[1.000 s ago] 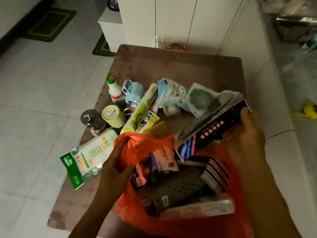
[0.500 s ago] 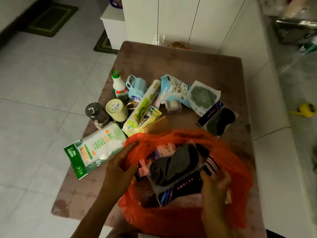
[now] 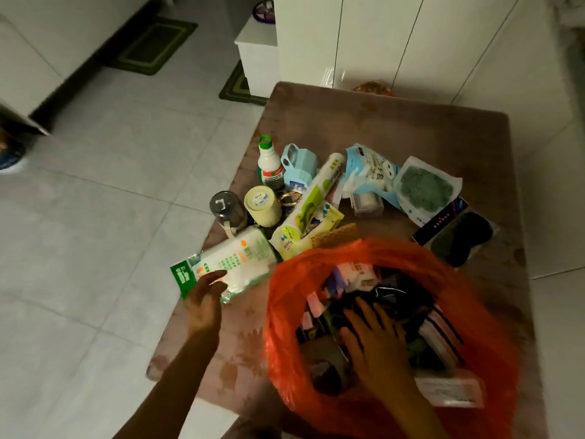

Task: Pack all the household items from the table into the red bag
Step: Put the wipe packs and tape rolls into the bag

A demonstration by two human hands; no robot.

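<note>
The red bag (image 3: pixel 285 299) stands open at the near edge of the brown table (image 3: pixel 395 128), with several packed items inside. My right hand (image 3: pixel 376 340) lies flat, fingers spread, on the dark packets in the bag. My left hand (image 3: pixel 205 299) is open to the left of the bag, its fingertips touching a white and green packet (image 3: pixel 240 261). Behind lie a green-capped bottle (image 3: pixel 269 166), a cream can (image 3: pixel 262 206), a dark jar (image 3: pixel 226 209), a long roll (image 3: pixel 316 194), a green scrubber packet (image 3: pixel 424 188) and a black eye mask packet (image 3: pixel 459 232).
White cabinets (image 3: pixel 380 42) stand behind the table and a white counter (image 3: pixel 557 217) runs along its right side. Tiled floor (image 3: pixel 95 217) lies to the left, with green mats (image 3: pixel 152 45) farther off. The far half of the table top is bare.
My right hand put the eye mask packet down into the bag and let go of it. My left hand released the bag's rim and moved left onto the white and green packet.
</note>
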